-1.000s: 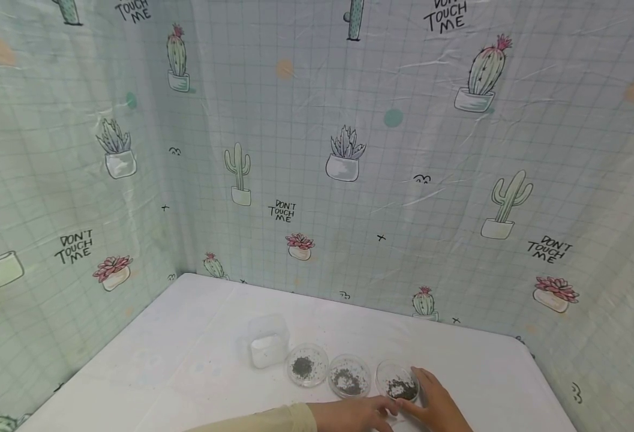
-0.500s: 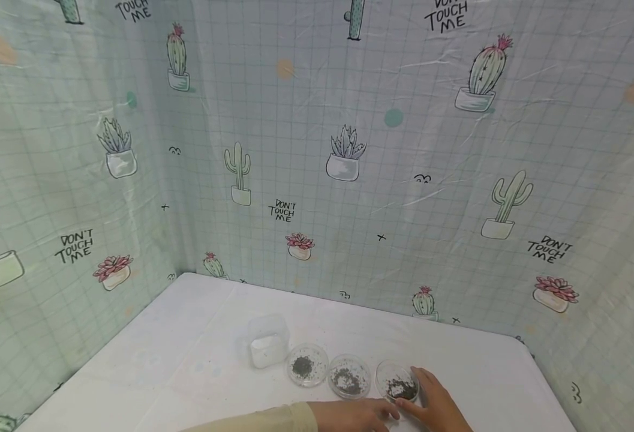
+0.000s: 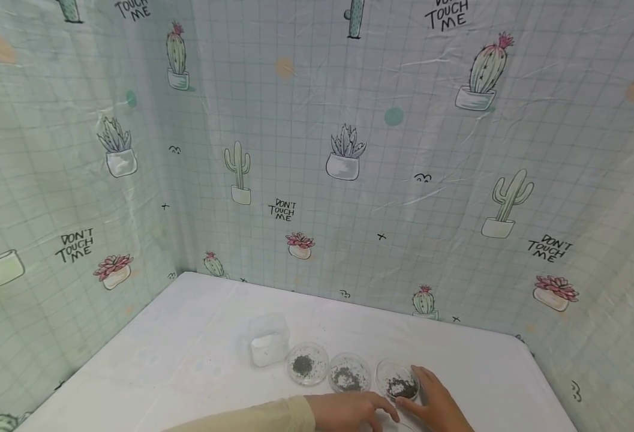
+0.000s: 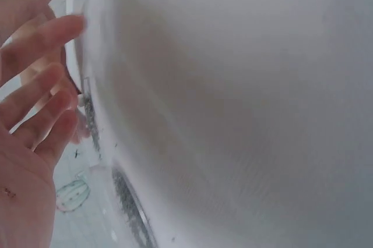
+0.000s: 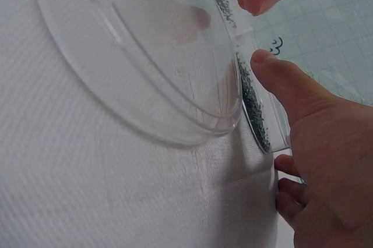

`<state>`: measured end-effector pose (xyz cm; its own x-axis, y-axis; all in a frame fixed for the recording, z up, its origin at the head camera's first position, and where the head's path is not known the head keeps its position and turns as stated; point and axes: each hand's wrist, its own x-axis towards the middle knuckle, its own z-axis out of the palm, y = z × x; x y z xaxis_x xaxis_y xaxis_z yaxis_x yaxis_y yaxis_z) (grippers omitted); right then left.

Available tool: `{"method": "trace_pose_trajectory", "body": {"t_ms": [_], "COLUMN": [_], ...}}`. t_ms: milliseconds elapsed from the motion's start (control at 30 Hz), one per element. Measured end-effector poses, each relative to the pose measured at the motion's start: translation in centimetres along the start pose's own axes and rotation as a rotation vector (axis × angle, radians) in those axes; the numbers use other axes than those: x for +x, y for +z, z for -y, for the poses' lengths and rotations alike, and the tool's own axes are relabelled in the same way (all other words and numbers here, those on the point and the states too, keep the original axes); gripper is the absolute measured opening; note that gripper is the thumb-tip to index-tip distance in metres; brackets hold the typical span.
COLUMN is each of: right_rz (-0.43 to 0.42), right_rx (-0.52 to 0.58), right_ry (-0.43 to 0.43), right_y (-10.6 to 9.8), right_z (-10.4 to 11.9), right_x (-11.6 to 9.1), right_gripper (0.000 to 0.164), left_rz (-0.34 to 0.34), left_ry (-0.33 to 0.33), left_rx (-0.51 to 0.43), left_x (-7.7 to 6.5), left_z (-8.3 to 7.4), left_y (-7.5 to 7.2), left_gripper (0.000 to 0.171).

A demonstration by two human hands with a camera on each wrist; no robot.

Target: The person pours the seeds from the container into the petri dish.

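Note:
My right hand grips the rightmost petri dish by its rim, thumb at the near side and fingers along the right. Dark granules and some white bits lie in that dish. In the right wrist view, a clear round lid or dish lies in front of it. My left hand hovers close by with loosely bent fingers, its index fingertip near the clear rim at the bottom edge. Its fingers have nothing between them in the left wrist view.
Left of the gripped dish stand a middle petri dish and a left petri dish, both with dark granules. Beyond them is a clear square tub with white contents. A cactus-print curtain encloses the white table.
My left hand has risen slightly and its fingers have shifted, so more of the clear rim shows at the bottom edge. My right hand and the dishes have stayed put.

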<state>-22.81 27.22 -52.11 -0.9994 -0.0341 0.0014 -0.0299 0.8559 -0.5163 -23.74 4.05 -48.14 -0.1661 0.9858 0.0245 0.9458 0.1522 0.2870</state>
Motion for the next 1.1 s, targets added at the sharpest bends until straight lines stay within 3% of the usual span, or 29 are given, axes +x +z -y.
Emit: {"method": "trace_pose_trajectory", "body": {"t_ms": [167, 367, 500, 567, 800, 933, 1100], "right_rz": [0.007, 0.026, 0.024, 0.02, 0.002, -0.013, -0.023], "right_rx": [0.008, 0.069, 0.072, 0.066, 0.035, 0.022, 0.008], "right_ry": [0.017, 0.12, 0.092, 0.066, 0.031, 0.021, 0.003], "right_y": [0.0, 0.0, 0.0, 0.0, 0.0, 0.2, 0.0], "right_z": [0.0, 0.2, 0.2, 0.2, 0.2, 0.2, 0.1], "right_x": [-0.1, -0.5, -0.4, -0.4, -0.2, -0.1, -0.2], "right_gripper": [0.092, 0.102, 0.099, 0.095, 0.093, 0.094, 0.093], "left_rz": [-0.037, 0.004, -0.043, -0.081, -0.1, -0.075, -0.021], "left_ry": [0.012, -0.026, 0.017, 0.06, 0.067, 0.017, -0.117], "left_rx": [0.02, -0.094, -0.091, -0.045, -0.005, -0.012, -0.053], "left_x": [0.7, 1.5, 1.8, 1.9, 2.0, 1.7, 1.2], "left_z": [-0.1, -0.3, -0.2, -0.1, -0.3, -0.5, -0.3], "left_y": [0.7, 1.8, 2.3, 2.5, 2.5, 2.1, 1.4], "left_gripper": [0.025, 0.028, 0.026, 0.024, 0.024, 0.024, 0.025]}}
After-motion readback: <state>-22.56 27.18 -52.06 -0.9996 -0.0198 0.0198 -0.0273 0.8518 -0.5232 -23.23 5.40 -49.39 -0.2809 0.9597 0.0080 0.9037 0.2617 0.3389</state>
